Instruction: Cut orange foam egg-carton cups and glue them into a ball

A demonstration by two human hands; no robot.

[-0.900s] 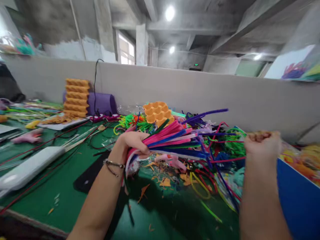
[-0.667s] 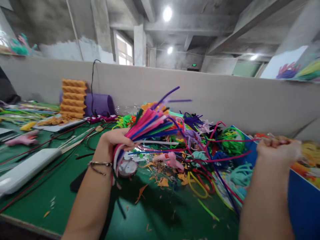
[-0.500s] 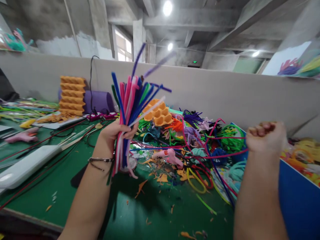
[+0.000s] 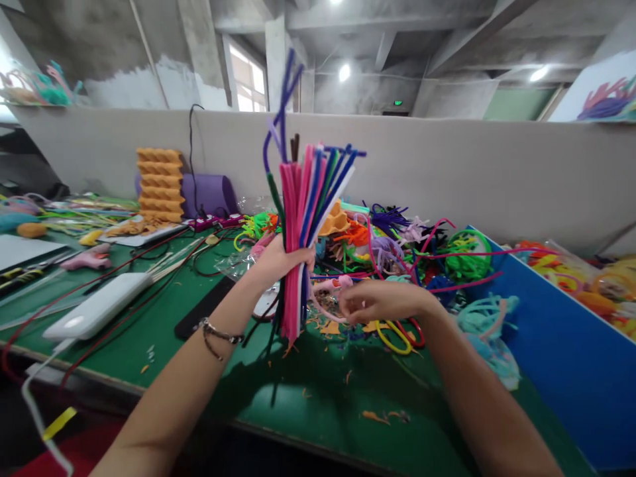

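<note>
The left hand (image 4: 287, 258) grips a thick bundle (image 4: 301, 205) of fuzzy stems, pink, blue, green and white, held upright near the middle of the view above a green desk (image 4: 330, 401). The hand covers part of the bundle's middle, and the stems hide some of the fingers. Whether the lower ends touch the desk is hard to tell. Two purple stems cross above the rest.

The right hand (image 4: 375, 301) is beside the bundle, palm inward, fingers curled. A pale pink stem (image 4: 325, 313) bends out to its fingertips; whether they pinch it cannot be made out. This hand partly covers a pink glue gun (image 4: 340, 283). Behind both hands, a tangled heap (image 4: 387, 252) of coloured stems is partly blocked by the bundle, as is an orange foam piece (image 4: 335, 220). Both forearms run out of the bottom of the view.

The desk's front edge slopes down from the left and leaves at the bottom. Between it and the hands lies a stretch of green surface with a few orange scraps (image 4: 376, 417). A blue panel (image 4: 556, 344) bounds the right side; a pale partition (image 4: 422, 165) closes the back.
</note>
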